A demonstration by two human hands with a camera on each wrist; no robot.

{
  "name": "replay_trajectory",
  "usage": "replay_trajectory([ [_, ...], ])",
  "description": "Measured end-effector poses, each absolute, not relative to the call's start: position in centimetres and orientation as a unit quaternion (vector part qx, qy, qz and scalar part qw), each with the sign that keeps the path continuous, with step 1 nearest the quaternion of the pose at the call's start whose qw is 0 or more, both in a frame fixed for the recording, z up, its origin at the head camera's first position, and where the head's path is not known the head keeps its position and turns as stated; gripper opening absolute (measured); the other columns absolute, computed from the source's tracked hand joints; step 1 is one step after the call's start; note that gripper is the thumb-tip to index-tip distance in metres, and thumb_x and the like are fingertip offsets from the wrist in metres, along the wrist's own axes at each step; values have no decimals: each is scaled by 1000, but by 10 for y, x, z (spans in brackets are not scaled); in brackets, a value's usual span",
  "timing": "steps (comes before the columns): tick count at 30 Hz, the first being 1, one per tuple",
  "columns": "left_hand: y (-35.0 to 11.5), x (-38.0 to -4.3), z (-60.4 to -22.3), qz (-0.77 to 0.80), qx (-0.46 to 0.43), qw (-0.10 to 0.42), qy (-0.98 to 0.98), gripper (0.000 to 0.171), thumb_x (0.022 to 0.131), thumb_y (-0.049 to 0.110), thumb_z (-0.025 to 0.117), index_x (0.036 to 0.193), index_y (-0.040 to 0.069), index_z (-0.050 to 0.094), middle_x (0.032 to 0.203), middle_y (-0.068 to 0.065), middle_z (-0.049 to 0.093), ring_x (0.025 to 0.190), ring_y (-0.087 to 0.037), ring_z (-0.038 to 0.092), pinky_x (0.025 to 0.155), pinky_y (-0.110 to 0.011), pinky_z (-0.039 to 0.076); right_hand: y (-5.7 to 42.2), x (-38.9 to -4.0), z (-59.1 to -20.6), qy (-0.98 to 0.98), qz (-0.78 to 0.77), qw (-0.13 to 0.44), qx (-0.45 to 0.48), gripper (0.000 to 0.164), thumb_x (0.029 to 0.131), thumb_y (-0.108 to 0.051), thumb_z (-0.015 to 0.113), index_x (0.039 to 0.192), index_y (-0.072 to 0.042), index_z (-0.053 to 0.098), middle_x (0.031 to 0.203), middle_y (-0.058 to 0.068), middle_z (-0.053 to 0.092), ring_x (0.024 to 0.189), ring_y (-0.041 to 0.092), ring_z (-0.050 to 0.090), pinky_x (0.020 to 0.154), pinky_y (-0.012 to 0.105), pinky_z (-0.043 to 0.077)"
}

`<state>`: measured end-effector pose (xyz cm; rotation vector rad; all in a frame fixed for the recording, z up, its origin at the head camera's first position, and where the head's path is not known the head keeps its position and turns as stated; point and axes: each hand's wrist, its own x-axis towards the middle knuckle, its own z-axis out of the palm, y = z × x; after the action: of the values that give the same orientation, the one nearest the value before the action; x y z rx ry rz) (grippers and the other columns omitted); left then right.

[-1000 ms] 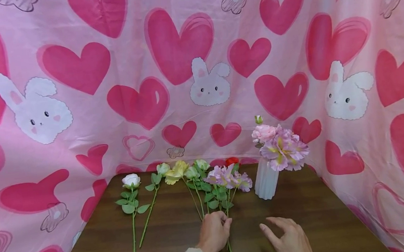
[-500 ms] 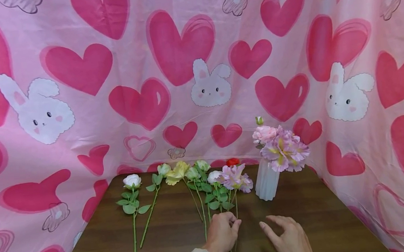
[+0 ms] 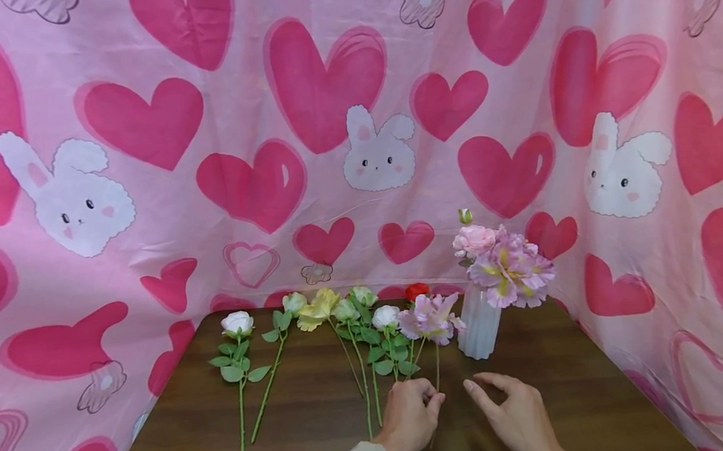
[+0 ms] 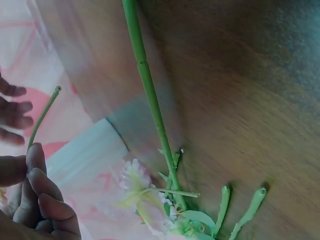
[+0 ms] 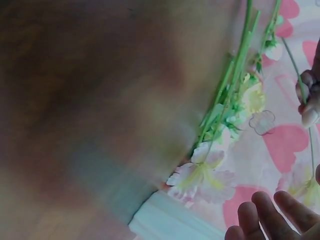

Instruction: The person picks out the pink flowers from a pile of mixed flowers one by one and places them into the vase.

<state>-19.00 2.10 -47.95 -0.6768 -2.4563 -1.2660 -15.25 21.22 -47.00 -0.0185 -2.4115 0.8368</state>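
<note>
My left hand pinches the thin green stem of a pale purple artificial flower, whose bloom points away toward the back of the table. Part of the bloom overlaps another purple flower lying with the other stems. Just to the right, my right hand hovers with fingers spread and relaxed, holding nothing. Behind both hands stands a white ribbed vase. It holds a large purple flower, a pink flower and a small bud.
Several artificial flowers lie on the brown wooden table: a white rose at left, a yellow flower, another white rose and a red bloom behind. A pink heart-patterned cloth surrounds the table.
The left hand has moved right with the purple flower, drawing it away from the other stems and uncovering the white rose. The right hand has stayed nearly in place.
</note>
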Motion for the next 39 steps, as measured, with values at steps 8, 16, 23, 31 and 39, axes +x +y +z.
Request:
replay_trajectory([
  [8, 24, -188, -479, -428, -256, 161, -852, 18, 88, 12, 81, 73, 15, 72, 64, 14, 65, 59, 8, 50, 54, -15, 41, 204, -162, -462, -893, 335, 300, 2, 18, 88, -39, 82, 95, -23, 82, 95, -7, 78, 91, 16, 72, 75, 38, 56],
  [16, 27, -186, -479, -404, -267, 182, -856, 18, 87, 14, 82, 73, 18, 72, 65, 15, 66, 61, 8, 51, 56, -15, 40, 198, -165, -454, -888, 353, 295, 8, 15, 88, -36, 83, 96, -24, 81, 94, -7, 77, 75, 6, 64, 70, 31, 53],
  [23, 27, -185, -480, -373, -290, 207, -857, 19, 88, 18, 82, 72, 19, 71, 63, 16, 63, 61, 6, 51, 55, -13, 38, 194, -167, -450, -883, 375, 283, 10, 17, 88, -38, 82, 96, -23, 82, 89, -9, 77, 67, 4, 58, 66, 27, 49],
  [31, 25, -185, -482, -354, -306, 206, -860, 20, 89, 17, 81, 72, 19, 69, 62, 17, 57, 62, 4, 48, 56, -14, 36, 190, -170, -450, -876, 382, 295, 13, 11, 86, -32, 84, 91, -22, 82, 83, -13, 75, 71, 4, 63, 66, 26, 49],
  [39, 25, -185, -483, -334, -312, 225, -860, 24, 87, 16, 83, 69, 20, 66, 59, 16, 55, 61, 2, 47, 55, -13, 34, 187, -171, -447, -869, 392, 302, 14, 4, 87, -19, 83, 86, -17, 80, 80, -10, 75, 74, 3, 65, 66, 29, 51],
])
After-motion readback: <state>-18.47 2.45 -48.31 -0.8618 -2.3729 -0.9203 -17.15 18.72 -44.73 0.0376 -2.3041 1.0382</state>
